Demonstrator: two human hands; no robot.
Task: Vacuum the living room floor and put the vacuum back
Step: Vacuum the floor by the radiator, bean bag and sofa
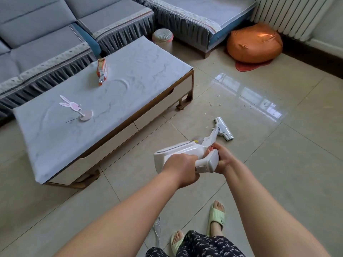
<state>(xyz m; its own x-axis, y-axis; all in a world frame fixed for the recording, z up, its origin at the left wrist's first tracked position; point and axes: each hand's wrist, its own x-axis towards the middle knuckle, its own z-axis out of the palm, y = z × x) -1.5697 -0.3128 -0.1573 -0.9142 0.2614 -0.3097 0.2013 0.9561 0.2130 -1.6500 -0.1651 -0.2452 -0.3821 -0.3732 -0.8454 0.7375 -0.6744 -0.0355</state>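
Both hands grip the white cordless vacuum (185,153), the left hand (182,168) curled around its handle and the right hand (221,158) clasping the rear end, while its floor head (223,131) rests on the tile floor (278,164) ahead, near scattered crumbs (213,103) beside the coffee table (104,108).

No legible text, brand, number or sign anywhere; snack packet (102,72) on coffee table (141,84), at 10 o'clock from frame centre, bears print too blurred to read; vacuum (187,153) body shows no readable marking.
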